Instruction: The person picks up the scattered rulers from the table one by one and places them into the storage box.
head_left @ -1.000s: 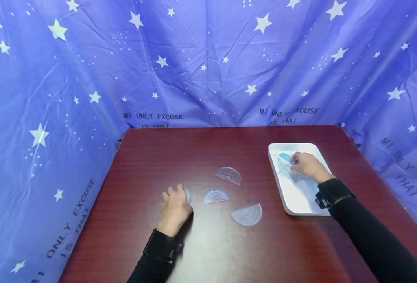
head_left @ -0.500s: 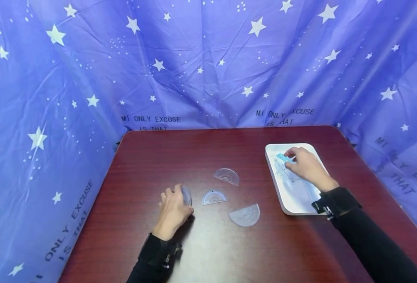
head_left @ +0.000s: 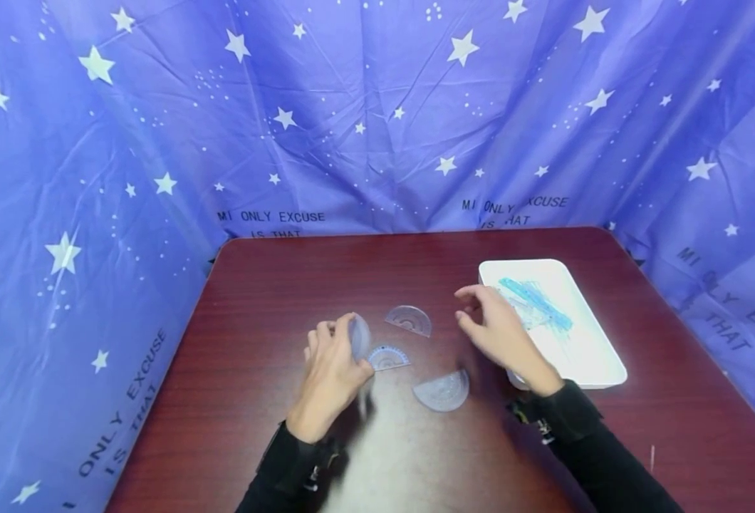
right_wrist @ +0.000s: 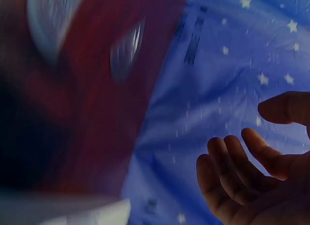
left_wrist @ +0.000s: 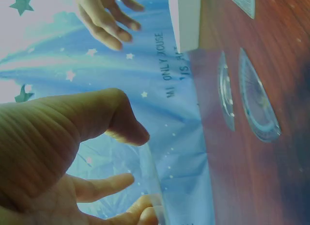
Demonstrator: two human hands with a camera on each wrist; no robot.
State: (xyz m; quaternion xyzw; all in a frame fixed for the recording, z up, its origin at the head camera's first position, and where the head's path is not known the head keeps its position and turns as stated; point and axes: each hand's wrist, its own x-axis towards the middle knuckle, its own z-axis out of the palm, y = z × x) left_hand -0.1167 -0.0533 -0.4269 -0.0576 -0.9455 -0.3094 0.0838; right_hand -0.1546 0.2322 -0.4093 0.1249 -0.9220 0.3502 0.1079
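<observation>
My left hand (head_left: pixel 329 374) pinches a clear protractor (head_left: pixel 359 336) between thumb and fingers, tilted up on edge above the table; in the left wrist view its thin edge shows beside the thumb. Just right of it lies a small protractor with blue markings (head_left: pixel 388 358). A clear protractor (head_left: pixel 409 320) lies behind that one, and a larger frosted protractor (head_left: pixel 443 391) lies nearer the front. My right hand (head_left: pixel 502 331) hangs over the left rim of the white tray (head_left: pixel 598 356), its fingers loosely bent and holding nothing. Blue and clear rulers (head_left: pixel 538 303) lie inside the tray.
The dark red wooden table (head_left: pixel 313 274) carries everything. A blue star-printed curtain (head_left: pixel 352 142) stands around its back and sides. The tray's raised wall is close under my right forearm.
My right hand has let go of the blue item in the tray and come left past the rim. The left hand has lifted its protractor and moved slightly right.
</observation>
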